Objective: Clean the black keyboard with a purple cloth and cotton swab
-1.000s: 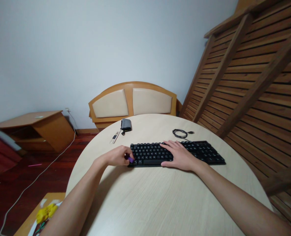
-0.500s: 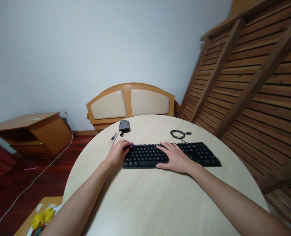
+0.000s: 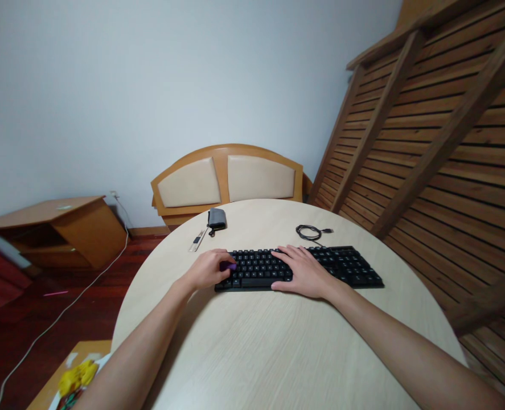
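Note:
A black keyboard point(image 3: 346, 265) lies across the middle of the round pale table point(image 3: 256, 341). My left hand point(image 3: 207, 270) is curled at the keyboard's left end, fingers pinched on a small purple object point(image 3: 228, 266) that touches the leftmost keys. My right hand point(image 3: 306, 273) lies flat on the keyboard's centre, fingers stretched out and holding it down.
A coiled black cable point(image 3: 310, 232) lies behind the keyboard. A grey pouch point(image 3: 217, 218) and a small strip point(image 3: 197, 240) sit at the table's far edge. Behind stand a wooden headboard point(image 3: 229, 176), slatted wooden frames point(image 3: 427, 125) on the right and a low cabinet point(image 3: 56, 228) on the left. Yellow items point(image 3: 77, 376) lie at lower left.
My left hand went up to the keyboard's far left corner, then came back down along its left end with the purple object. The right hand stayed flat on the keys.

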